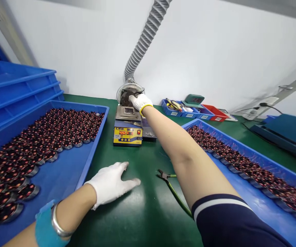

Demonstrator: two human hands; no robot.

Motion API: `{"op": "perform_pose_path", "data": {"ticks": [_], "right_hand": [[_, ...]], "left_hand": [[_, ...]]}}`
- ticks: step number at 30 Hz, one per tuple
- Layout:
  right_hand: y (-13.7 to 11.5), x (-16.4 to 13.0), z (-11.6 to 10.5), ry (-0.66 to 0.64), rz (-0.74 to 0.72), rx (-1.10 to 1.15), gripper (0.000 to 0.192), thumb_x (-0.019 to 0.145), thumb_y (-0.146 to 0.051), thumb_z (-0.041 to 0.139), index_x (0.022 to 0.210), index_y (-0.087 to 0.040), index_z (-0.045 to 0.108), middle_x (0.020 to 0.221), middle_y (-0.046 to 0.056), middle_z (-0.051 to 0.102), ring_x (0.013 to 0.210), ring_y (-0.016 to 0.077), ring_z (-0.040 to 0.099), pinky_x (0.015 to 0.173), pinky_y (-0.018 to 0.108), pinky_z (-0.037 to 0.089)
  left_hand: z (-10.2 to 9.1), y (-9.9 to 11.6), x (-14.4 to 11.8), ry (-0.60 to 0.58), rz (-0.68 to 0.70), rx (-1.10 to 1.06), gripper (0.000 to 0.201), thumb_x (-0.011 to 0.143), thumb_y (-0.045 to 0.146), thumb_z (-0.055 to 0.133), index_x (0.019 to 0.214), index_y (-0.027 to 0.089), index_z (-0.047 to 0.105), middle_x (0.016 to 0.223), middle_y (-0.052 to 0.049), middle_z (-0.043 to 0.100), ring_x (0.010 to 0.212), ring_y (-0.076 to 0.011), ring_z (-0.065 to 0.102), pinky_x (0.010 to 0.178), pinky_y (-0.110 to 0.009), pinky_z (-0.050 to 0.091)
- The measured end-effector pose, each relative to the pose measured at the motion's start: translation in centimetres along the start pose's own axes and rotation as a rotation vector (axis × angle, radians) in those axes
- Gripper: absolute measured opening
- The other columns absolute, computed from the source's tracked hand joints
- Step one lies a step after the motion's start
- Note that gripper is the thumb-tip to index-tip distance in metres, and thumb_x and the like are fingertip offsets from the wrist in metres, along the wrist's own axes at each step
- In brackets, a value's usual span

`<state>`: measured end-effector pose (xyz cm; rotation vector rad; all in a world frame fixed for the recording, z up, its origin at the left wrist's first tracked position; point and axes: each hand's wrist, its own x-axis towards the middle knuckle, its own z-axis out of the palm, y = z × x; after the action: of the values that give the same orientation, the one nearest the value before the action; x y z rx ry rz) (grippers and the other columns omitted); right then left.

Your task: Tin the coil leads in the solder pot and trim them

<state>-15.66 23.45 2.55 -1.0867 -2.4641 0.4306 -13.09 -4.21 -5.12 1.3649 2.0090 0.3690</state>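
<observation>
Lying between trays: pliers | left hand spread | right hand by machine, grip unclear

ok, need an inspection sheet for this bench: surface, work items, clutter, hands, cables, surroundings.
Surface: green bench top, glossy.
Work items: yellow-fronted unit, red digits lit; wired round parts crowd the left tray and line the far side of the right tray.
Clutter: green-handled cutters lie loose, partly hidden by the right arm; small bins at the back.
Hands: left hand gloved, fingers spread, holding nothing; right hand gloved, above the unit, hold unclear.
Cables: black cords at a socket strip, right.
Surroundings: white wall, grey duct, stacked trays left.
</observation>
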Motion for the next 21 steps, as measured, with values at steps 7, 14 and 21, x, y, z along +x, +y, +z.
{"op": "perform_pose_path", "data": {"ticks": [7, 14, 21], "right_hand": [[-0.7, 0.9, 1.2, -0.019, -0.002, -0.053, 0.053, 0.088, -0.047, 0.036, 0.116, -0.008, 0.058, 0.118, 0.018, 0.060, 0.114, 0.0284, 0.054, 0.095, 0.036, 0.041], [-0.9, 0.8, 1.6, -0.032, -0.014, -0.075, 0.052, 0.088, -0.046, 0.040, 0.118, -0.007, 0.056, 0.120, 0.019, 0.057, 0.113, 0.0291, 0.054, 0.094, 0.036, 0.041], [-1.0, 0.6, 1.5, -0.022, -0.022, -0.057, 0.051, 0.087, -0.045, 0.042, 0.118, -0.007, 0.057, 0.120, 0.019, 0.058, 0.112, 0.0283, 0.055, 0.093, 0.034, 0.042]], "left_hand": [[-0.4, 0.4, -0.3, -0.021, 0.036, 0.108, 0.084, 0.072, 0.071, 0.041, 0.136, 0.017, 0.044, 0.139, -0.013, 0.047, 0.123, -0.0350, 0.047, 0.099, -0.044, 0.040], [-0.2, 0.1, -0.3, -0.015, 0.062, 0.076, 0.083, 0.070, 0.070, 0.044, 0.134, 0.017, 0.047, 0.140, -0.014, 0.046, 0.123, -0.0383, 0.046, 0.097, -0.046, 0.040], [-0.2, 0.3, -0.3, -0.009, 0.057, 0.072, 0.083, 0.071, 0.069, 0.044, 0.136, 0.016, 0.045, 0.139, -0.014, 0.047, 0.122, -0.0378, 0.047, 0.098, -0.047, 0.039]]}}
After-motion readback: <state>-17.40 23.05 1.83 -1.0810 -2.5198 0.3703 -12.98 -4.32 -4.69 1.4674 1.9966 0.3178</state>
